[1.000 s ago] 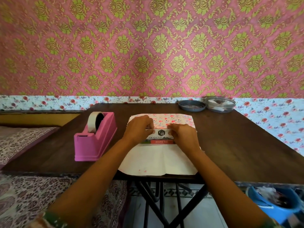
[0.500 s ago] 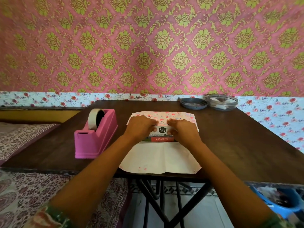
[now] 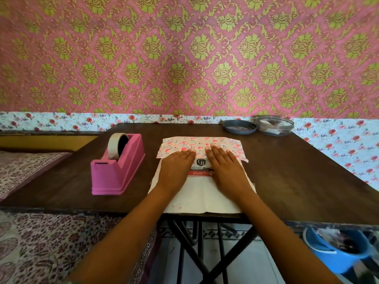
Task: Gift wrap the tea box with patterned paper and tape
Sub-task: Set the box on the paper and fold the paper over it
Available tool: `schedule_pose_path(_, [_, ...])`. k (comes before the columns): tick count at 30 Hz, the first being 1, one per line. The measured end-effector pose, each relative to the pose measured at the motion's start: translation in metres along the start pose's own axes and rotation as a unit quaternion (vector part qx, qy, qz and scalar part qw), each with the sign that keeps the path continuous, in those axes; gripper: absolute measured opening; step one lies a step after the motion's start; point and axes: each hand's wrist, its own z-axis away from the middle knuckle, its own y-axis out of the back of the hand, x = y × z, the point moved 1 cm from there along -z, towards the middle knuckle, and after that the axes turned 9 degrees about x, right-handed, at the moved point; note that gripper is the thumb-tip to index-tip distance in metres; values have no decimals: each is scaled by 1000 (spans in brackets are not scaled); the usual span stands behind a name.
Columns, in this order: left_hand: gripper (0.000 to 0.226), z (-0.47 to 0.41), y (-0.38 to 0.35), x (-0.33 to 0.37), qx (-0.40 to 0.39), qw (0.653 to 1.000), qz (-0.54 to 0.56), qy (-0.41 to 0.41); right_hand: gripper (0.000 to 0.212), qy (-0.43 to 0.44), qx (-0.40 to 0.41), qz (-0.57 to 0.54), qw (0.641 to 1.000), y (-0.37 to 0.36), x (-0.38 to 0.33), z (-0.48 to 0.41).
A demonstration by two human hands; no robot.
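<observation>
The tea box (image 3: 201, 167) lies flat in the middle of the dark table, its "Assam Tea" label showing between my hands. The floral patterned paper (image 3: 200, 146) is folded over the box's far half, and its white underside spreads out toward the near edge. My left hand (image 3: 176, 167) and my right hand (image 3: 225, 166) lie flat with straight fingers, pressing the folded paper edge down onto the box. A pink tape dispenser (image 3: 117, 168) with a roll of tape stands to the left of the box.
A dark round lid (image 3: 239, 126) and a clear round container (image 3: 274, 125) sit at the table's far right. A patterned bed cover (image 3: 30, 242) lies to the left, a blue tub (image 3: 336, 249) on the floor at right. Black table legs cross below.
My fingers, curled and pinching the paper edge a second ago, have straightened and slid forward to lie flat on the fold. The camera has tilted slightly.
</observation>
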Motion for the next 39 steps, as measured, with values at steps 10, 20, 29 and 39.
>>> schedule_pose_path(10, [46, 7, 1, 1, 88, 996, 31, 4, 60, 8, 4, -5, 1000, 3, -2, 5])
schedule_pose_path(20, [51, 6, 11, -4, 8, 999, 24, -23, 71, 23, -28, 25, 999, 2, -4, 9])
schedule_pose_path(29, [39, 13, 10, -5, 46, 982, 173, 56, 68, 19, -18, 24, 999, 1, -3, 14])
schedule_pose_path(39, [28, 35, 1, -55, 12, 866, 343, 364, 73, 10, -21, 3, 1000, 3, -4, 12])
